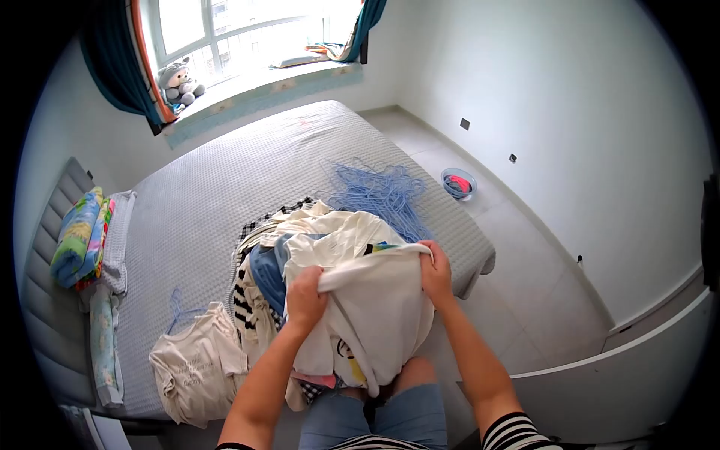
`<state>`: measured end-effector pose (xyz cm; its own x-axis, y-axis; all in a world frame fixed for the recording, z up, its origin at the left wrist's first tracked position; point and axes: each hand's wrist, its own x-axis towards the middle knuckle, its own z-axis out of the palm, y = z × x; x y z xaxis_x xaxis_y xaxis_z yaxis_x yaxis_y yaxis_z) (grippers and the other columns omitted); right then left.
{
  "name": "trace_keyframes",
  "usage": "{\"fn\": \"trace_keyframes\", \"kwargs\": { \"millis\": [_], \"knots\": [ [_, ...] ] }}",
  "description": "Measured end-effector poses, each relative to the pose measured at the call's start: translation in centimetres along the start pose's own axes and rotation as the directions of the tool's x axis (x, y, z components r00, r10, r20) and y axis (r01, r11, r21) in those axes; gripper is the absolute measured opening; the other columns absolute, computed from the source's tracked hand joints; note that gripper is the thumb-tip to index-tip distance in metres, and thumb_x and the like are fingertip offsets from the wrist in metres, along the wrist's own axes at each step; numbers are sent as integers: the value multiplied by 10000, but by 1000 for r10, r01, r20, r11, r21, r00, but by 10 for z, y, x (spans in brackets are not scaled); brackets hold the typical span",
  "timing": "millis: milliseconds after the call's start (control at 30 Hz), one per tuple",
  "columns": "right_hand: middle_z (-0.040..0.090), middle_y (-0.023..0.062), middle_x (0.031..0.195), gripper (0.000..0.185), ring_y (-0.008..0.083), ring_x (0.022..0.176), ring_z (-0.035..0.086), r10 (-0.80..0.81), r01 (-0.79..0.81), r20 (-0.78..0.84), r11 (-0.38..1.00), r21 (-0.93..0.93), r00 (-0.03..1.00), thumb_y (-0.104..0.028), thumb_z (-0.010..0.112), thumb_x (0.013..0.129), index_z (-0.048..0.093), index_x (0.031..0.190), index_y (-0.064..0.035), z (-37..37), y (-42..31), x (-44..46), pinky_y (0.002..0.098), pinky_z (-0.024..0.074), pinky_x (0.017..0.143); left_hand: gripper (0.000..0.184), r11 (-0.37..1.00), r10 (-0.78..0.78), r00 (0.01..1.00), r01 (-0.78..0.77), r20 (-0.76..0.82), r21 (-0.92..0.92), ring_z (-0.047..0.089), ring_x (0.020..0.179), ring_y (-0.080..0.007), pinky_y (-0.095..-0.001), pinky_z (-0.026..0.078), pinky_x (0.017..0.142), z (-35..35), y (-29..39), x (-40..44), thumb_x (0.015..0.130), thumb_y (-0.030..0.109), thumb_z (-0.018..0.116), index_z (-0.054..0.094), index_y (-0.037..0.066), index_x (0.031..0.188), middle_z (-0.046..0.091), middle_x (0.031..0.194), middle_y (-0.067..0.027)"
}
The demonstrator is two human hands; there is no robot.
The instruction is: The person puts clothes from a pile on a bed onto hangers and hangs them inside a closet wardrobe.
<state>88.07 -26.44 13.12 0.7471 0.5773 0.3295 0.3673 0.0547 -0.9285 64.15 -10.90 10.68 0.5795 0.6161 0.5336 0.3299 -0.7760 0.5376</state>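
A white garment (382, 300) hangs stretched between my two hands, over my lap and the bed's near edge. My left hand (306, 300) grips its upper left corner, fingers closed round the cloth. On the upper right corner, my right hand (436, 271) is closed too. A dark and yellow print (349, 360) shows low on the white cloth. Just beyond lies a heap of clothes (315, 229), cream, blue and black-and-white pieces mixed. A beige T-shirt (196, 364) with lettering lies left of the heap, a blue hanger (182, 311) at its neck.
Many blue wire hangers (379, 191) lie in a tangle behind the heap on the grey bed (202, 180). Folded colourful bedding (77, 236) rests by the headboard (45, 300). A basin (458, 183) holding red and dark cloth stands on the floor. A plush toy (178, 82) sits on the windowsill.
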Motion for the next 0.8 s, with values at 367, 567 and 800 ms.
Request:
{"fn": "trace_keyframes", "kwargs": {
  "millis": [367,567,800],
  "knots": [
    [613,180,1232,405,365,1167,560,6,56,121,862,-504,993,-163,675,835,614,1211,-25,25,209,78,429,444,1006,499,955,-140,985,106,105,276,526,1146,-301,-474,314,1029,114,-85,-16,824,53,568,566,163,1311,587,1190,-100],
    [580,136,1197,413,343,1120,573,224,-101,80,692,-714,971,-200,699,837,608,1197,-20,44,226,104,439,466,978,524,946,-151,983,113,105,305,520,1144,-306,-472,311,1032,118,-85,-14,795,44,592,561,163,1304,584,1168,-90],
    [619,141,1067,163,364,984,605,177,-148,-56,567,-811,983,-213,666,853,625,934,-78,63,242,117,490,500,824,546,957,-148,982,112,119,269,510,1152,-310,-479,303,1044,115,-82,-12,759,30,625,560,155,1287,577,1154,-88]
  ]
}}
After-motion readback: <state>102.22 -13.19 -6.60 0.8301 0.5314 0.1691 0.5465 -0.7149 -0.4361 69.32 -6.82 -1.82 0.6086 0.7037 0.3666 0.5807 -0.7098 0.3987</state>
